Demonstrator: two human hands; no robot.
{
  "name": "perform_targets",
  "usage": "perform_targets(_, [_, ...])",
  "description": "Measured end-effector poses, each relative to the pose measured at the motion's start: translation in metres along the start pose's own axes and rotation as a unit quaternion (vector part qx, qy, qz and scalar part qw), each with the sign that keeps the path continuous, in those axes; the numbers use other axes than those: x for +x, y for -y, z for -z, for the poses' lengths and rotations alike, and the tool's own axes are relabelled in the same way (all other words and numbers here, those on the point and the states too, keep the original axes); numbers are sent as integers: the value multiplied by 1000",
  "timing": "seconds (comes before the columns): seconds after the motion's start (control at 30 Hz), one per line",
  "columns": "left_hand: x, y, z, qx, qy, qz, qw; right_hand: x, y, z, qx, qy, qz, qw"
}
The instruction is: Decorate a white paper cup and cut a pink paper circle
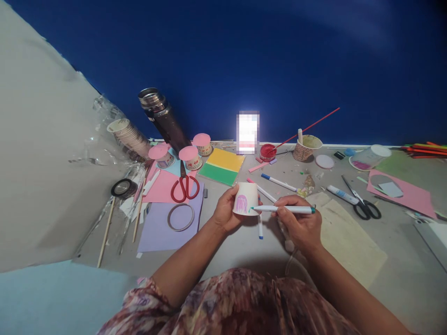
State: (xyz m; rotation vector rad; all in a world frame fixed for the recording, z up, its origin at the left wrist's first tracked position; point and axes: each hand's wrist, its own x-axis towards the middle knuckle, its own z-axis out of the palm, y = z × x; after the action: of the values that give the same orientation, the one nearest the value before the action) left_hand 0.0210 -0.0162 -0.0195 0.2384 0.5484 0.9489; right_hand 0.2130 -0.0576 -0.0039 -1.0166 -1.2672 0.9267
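My left hand (225,210) is wrapped round a small white paper cup (246,197) turned on its side, with a purple drawing on its wall. My right hand (299,224) pinches a white marker with a teal end (284,209), held level, its tip touching the cup's wall beside the drawing. Another marker (260,228) lies on the grey floor just below the cup.
Red scissors (184,187) lie on pink and purple paper, with a tape ring (180,217) nearby. Three pink-topped cups (190,157), a dark flask (164,118), a cup stack (130,135), yellow-green card (222,166), black scissors (363,204), a red paint pot (267,151) and a lit phone (247,132) surround me.
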Motion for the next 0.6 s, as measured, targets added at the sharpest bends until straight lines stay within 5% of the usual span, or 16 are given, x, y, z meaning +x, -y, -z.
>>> perform_targets(0.37, [1,1,7,-1,-2,-10,1000,-1,-2,4,-4,30,-9,1000])
perform_targets(0.6, [0,1,0,-17,8,10,1000,0,-5,2,25,-5,-33,999])
